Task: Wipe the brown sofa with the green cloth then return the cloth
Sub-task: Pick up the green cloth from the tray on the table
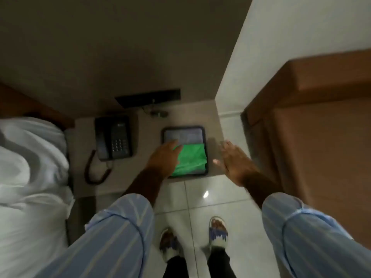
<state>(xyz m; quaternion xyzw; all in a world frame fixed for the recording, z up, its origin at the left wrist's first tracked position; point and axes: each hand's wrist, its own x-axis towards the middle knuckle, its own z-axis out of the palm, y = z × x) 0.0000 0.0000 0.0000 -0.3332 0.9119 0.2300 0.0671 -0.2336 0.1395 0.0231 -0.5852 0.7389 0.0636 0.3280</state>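
Presently, the largest items in view are the white rumpled bedding [30,177] at left and the brown upholstered sofa with squared arm [321,121] at right, with pale glossy floor tiles [180,201] between them. Against the wall stands a low grey bedside surface [146,125], carrying a black corded desk telephone [113,137] and a shallow black rectangular tray [205,149].

The green folded cloth [190,161] lies in the near half of the tray; the far half shows a grey liner. The left hand [164,157] rests on the cloth's left edge, fingers together and laid flat, not visibly pinching it. The right hand [234,159] hovers just right of the tray, fingers spread, holding nothing and apart from the cloth.

Progress, as a judgement: the cloth is in its tray and the sofa is out of contact, so this is either the pick-up before wiping or the final return. The frame alone does not settle which. No wiping marks can be read on the sofa.

Markings: the telephone carries a small label above its keypad, too blurred to read. No other writing is legible.
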